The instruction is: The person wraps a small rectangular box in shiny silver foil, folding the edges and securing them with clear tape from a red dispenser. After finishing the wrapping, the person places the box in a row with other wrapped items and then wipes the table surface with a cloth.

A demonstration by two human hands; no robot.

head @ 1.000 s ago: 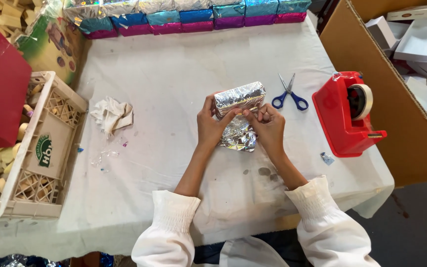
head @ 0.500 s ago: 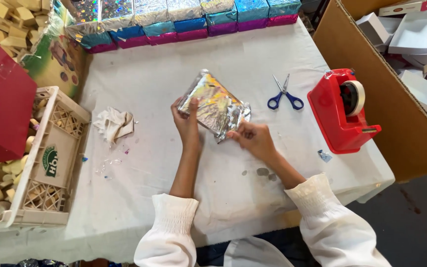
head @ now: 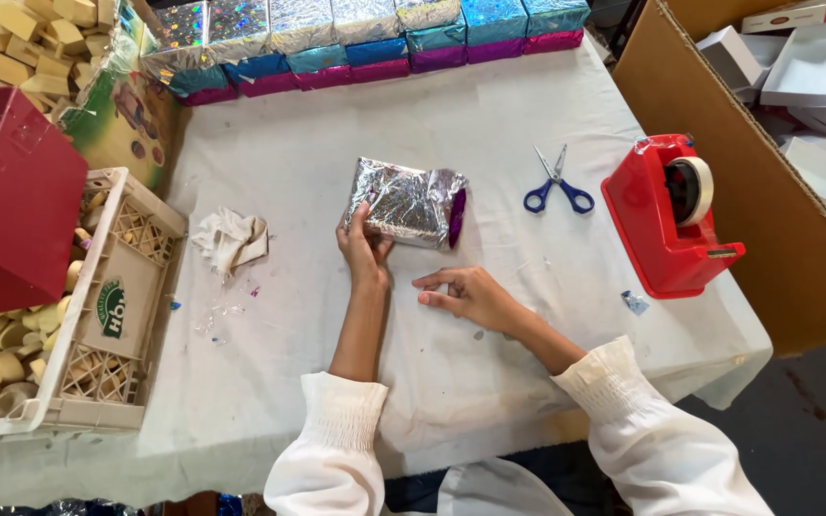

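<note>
Left hand: the left hand [head: 363,247] grips the near left corner of the foil-wrapped box [head: 403,202], thumb on top, fingers closed on its edge.
Right hand: the right hand [head: 466,294] lies on the white cloth-covered table [head: 336,124], fingers loosely spread, holding nothing, a little apart from the box.
Box position: it lies flat at the middle of the table, silver foil over it, a purple end showing on its right side.
Around it: blue-handled scissors [head: 556,186] to the right, then a red tape dispenser [head: 669,215]; a crumpled cloth [head: 231,239] to the left.
Hard to see: the underside of the box is hidden; whether the foil is taped I cannot tell. The row of foil-wrapped boxes [head: 365,38] at the far edge is cut off by the frame, also the plastic crate [head: 97,306] on the left.
Change: half a second ago the box was tilted up between both hands; now it lies flat and the right hand has let go.
</note>
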